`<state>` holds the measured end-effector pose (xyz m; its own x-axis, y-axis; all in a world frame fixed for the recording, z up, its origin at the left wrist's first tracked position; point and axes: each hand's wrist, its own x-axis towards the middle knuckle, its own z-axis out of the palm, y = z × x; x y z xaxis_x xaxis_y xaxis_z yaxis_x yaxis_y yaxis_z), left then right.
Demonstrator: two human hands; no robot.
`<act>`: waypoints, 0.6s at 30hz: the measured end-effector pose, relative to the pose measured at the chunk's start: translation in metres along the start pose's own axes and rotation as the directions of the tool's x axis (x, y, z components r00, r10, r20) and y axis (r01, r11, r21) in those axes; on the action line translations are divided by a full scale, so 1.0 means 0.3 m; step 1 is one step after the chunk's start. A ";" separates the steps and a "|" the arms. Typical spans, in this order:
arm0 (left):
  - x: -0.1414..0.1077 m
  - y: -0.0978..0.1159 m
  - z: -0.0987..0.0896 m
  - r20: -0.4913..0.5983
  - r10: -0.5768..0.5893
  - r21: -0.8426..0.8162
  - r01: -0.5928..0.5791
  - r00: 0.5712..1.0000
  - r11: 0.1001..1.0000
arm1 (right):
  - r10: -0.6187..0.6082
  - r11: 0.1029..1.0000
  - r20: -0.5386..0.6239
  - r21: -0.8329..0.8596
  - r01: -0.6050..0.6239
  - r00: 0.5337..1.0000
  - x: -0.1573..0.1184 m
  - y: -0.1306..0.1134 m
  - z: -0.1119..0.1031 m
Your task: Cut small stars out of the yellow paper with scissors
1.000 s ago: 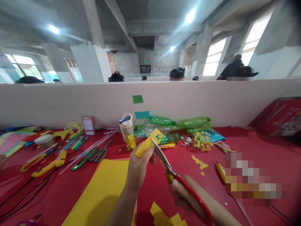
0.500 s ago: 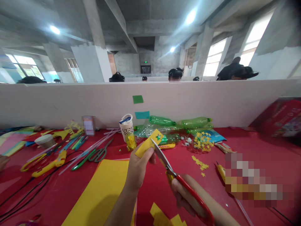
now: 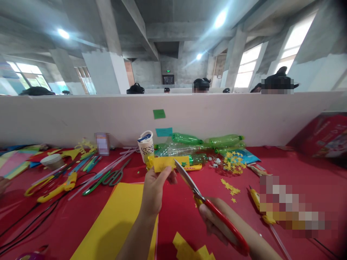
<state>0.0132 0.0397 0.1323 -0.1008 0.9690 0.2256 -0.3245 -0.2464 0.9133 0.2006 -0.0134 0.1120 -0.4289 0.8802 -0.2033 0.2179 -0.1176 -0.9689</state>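
Note:
My left hand (image 3: 154,186) pinches a yellow paper strip (image 3: 168,163), held level above the red table. In my right hand (image 3: 214,218) are red-handled scissors (image 3: 199,195), whose blade tips point up and left at the strip. Yellow paper pieces (image 3: 191,249) lie below, near the front edge of the view. Small yellow stars (image 3: 230,187) are scattered to the right, with a larger heap of stars (image 3: 234,162) behind them. A big yellow sheet (image 3: 114,220) lies under and left of my left forearm.
Green plastic bottles (image 3: 187,138) lie along the white partition (image 3: 81,115), beside a white cup (image 3: 145,147). Grey scissors (image 3: 115,177), a yellow glue gun (image 3: 58,189) and cables are on the left. Another yellow tool (image 3: 255,198) is at right. A person's hand (image 3: 3,184) shows at far left.
The yellow strip has turned from slanted to level, and its star-shaped cutout no longer shows. My left hand has shifted slightly left and down. A person beyond the partition at right has lowered.

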 end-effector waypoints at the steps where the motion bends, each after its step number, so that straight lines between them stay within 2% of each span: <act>1: 0.003 0.002 -0.003 -0.019 0.003 -0.015 -0.003 1.000 1.000 | 0.008 1.000 0.002 -0.005 -0.008 1.000 0.000 0.003 -0.003; 7: 0.007 0.013 -0.014 -0.032 0.012 -0.018 -0.012 0.999 1.000 | 0.001 1.000 0.066 0.014 -0.002 0.998 0.002 0.020 -0.022; 13: 0.003 0.015 -0.009 0.047 0.010 0.016 -0.011 0.999 1.000 | 0.044 0.998 0.016 0.033 -0.044 0.999 -0.002 0.031 -0.016; 18: 0.004 0.016 -0.013 0.038 0.025 0.002 -0.025 0.999 1.000 | 0.008 0.998 0.064 0.054 -0.012 0.998 0.000 0.038 -0.013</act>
<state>0.0079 0.0397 0.1357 -0.0731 0.9626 0.2609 -0.3201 -0.2704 0.9080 0.2065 -0.0129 0.1014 -0.4827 0.8477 -0.2199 0.1750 -0.1527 -0.9727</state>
